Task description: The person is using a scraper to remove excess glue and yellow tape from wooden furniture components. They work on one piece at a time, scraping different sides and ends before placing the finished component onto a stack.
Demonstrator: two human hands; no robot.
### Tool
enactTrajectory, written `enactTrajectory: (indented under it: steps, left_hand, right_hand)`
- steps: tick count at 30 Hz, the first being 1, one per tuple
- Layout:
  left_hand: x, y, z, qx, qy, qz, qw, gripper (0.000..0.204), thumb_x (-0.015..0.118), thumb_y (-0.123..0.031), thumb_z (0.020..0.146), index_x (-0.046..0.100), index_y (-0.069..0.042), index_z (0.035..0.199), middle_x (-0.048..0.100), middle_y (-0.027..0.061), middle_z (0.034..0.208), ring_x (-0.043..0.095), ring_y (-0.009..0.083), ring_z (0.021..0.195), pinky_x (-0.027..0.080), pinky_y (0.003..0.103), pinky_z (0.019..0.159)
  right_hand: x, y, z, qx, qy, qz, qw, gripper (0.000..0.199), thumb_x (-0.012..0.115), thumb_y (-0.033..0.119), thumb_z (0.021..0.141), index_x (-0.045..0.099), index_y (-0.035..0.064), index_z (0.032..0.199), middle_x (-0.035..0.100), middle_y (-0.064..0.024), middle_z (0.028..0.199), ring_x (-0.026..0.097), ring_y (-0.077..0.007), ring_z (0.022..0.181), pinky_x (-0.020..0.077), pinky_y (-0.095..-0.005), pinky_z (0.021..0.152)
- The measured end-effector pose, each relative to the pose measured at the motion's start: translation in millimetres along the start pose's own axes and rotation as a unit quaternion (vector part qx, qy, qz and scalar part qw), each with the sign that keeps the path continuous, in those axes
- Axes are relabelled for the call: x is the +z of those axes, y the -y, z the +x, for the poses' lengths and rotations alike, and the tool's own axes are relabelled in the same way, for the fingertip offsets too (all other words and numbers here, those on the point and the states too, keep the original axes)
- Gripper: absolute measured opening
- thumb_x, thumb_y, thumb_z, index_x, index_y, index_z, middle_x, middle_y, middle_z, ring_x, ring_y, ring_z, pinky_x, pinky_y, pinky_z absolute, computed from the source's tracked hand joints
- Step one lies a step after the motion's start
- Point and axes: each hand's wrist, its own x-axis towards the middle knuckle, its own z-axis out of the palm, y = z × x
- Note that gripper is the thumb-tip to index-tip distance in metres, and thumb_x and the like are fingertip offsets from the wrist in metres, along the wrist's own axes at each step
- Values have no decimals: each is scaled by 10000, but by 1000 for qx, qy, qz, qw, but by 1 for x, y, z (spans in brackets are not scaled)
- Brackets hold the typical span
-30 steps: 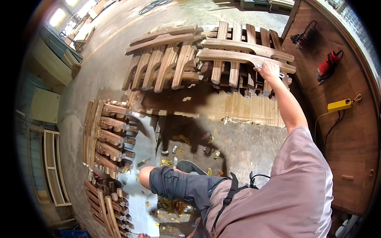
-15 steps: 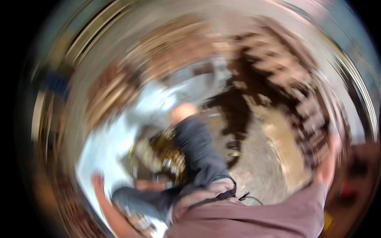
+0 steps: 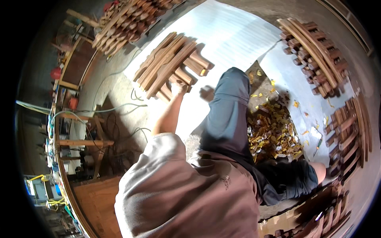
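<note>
Wood stack (image 3: 164, 63): near end's right at my left hand (image 3: 179, 87)
Grip: honestly can't tell, either hand
Right hand: dropped outta view since a second ago

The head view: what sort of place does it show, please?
Probably a woodworking workshop: stacked, shaped brown wooden bars lie on flat white sheeting, near a heap of small yellow-brown scraps.

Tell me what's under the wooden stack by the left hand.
A pale sheet shows beside the wooden stack, which appears to rest on it. Whatever lies directly beneath is covered by the wood and cannot be seen.
</note>
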Motion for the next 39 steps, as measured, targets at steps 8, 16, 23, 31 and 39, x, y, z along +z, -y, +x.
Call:
enactTrajectory:
  steps: [8, 16, 23, 31, 39]
  left_hand:
    - [-11, 65, 39, -9, -86, 198, 976, 518, 639, -214, 804, 547, -58, 1289, 573, 241, 1274, 543, 393, 1210, 445, 448, 1038]
    - [-19, 39, 125, 5, -69, 267, 961, 570, 550, -212, 893, 415, 21, 1395, 451, 258, 1402, 423, 414, 1314, 362, 472, 1107]
    - [-38, 75, 159, -35, 42, 278, 959, 951, 785, -580, 704, 409, -30, 1382, 574, 195, 1294, 519, 364, 1261, 434, 511, 1028]
    - [-18, -1, 140, 88, -22, 261, 961, 946, 774, -431, 688, 364, -74, 1463, 461, 216, 1387, 454, 398, 1294, 409, 478, 1042]
    - [18, -63, 175, 95, 66, 342, 933, 842, 811, -466, 647, 499, -23, 1291, 600, 175, 1274, 547, 323, 1231, 415, 470, 1035]
  right_hand:
    - [-82, 225, 48, -260, -13, 125, 958, 388, 473, 341, 1028, 644, -6, 1050, 668, -276, 949, 625, -459, 849, 486, -506, 714]
    - [-114, 362, 1, -357, 66, 100, 926, 206, 591, 208, 964, 620, 13, 904, 675, -204, 820, 648, -394, 738, 466, -456, 635]
    - [-106, 398, -33, -352, 140, 81, 922, 242, 636, 219, 888, 618, -22, 891, 636, -245, 801, 622, -414, 752, 457, -481, 670]
    - [-74, 388, -48, -347, 166, 37, 922, 251, 688, 289, 867, 654, 48, 930, 692, -180, 808, 668, -399, 776, 494, -498, 709]
    - [-69, 393, -72, -373, 163, 129, 904, 230, 697, 258, 839, 644, 47, 914, 679, -181, 781, 664, -396, 747, 502, -478, 674]
